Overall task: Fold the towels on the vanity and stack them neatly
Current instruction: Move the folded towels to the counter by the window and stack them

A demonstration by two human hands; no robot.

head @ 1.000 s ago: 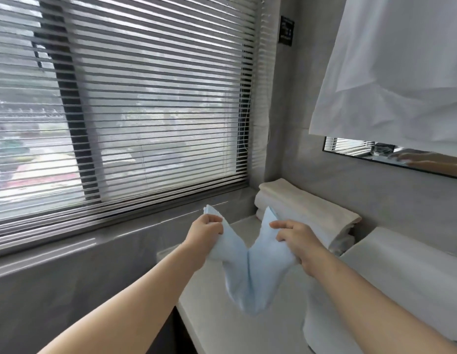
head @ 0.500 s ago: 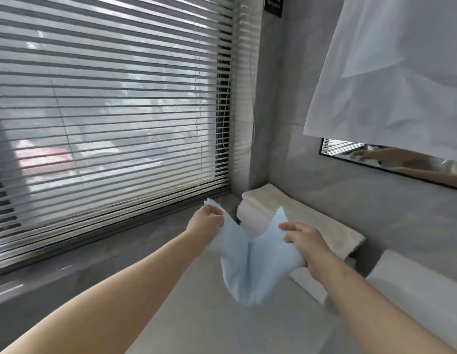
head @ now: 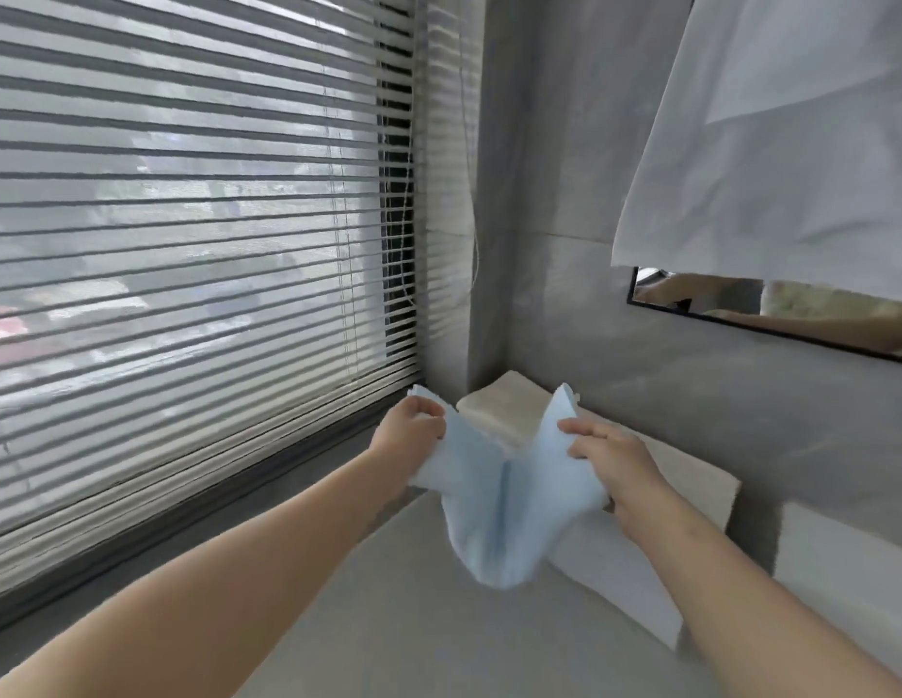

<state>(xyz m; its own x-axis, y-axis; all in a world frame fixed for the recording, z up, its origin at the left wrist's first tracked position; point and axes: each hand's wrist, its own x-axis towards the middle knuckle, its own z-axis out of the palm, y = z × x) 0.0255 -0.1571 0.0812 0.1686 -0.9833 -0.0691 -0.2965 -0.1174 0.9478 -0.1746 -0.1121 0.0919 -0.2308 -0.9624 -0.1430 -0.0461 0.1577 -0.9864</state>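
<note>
A: Which step is this?

B: Folding, I'd say. The blue towel [head: 499, 501] hangs in the air just in front of the cream stack [head: 497, 410] and rests on nothing.

A: And the hands?

B: The left hand [head: 413, 430] pinches one top corner and the right hand [head: 610, 460] pinches the other, fingers curled on the cloth.

A: How does it lie?

B: Its long axis runs hand to hand, but slack. The middle sags in a V, with the corners pointing up and the crease pointing down.

A: Next?

B: Probably bring the corners together, edges matched, then lay it on the vanity [head: 388, 622] in front of the stack.
</note>
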